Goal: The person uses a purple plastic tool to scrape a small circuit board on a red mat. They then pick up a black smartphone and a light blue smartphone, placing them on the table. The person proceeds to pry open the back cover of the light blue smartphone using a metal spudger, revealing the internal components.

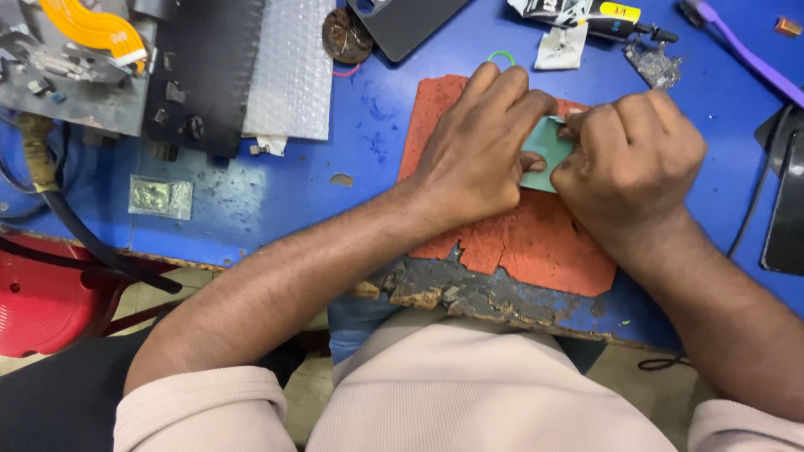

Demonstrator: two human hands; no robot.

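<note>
A small pale green flat piece [548,151] lies over a worn orange-red mat [519,243] on the blue workbench. My left hand [477,151] curls over its left side, fingers bent and pressing on it. My right hand [632,159] is closed around its right edge, thumb and fingertips pinching near the top corner. Most of the piece is hidden under both hands, so its exact shape cannot be told.
A dark flat case [406,25], bubble wrap [289,71], a grey metal fixture with an orange ribbon [84,29], a small circuit board [653,65], a purple tool [745,54], a black device [787,218] and a red stool [46,305] surround the chipped bench edge [469,297].
</note>
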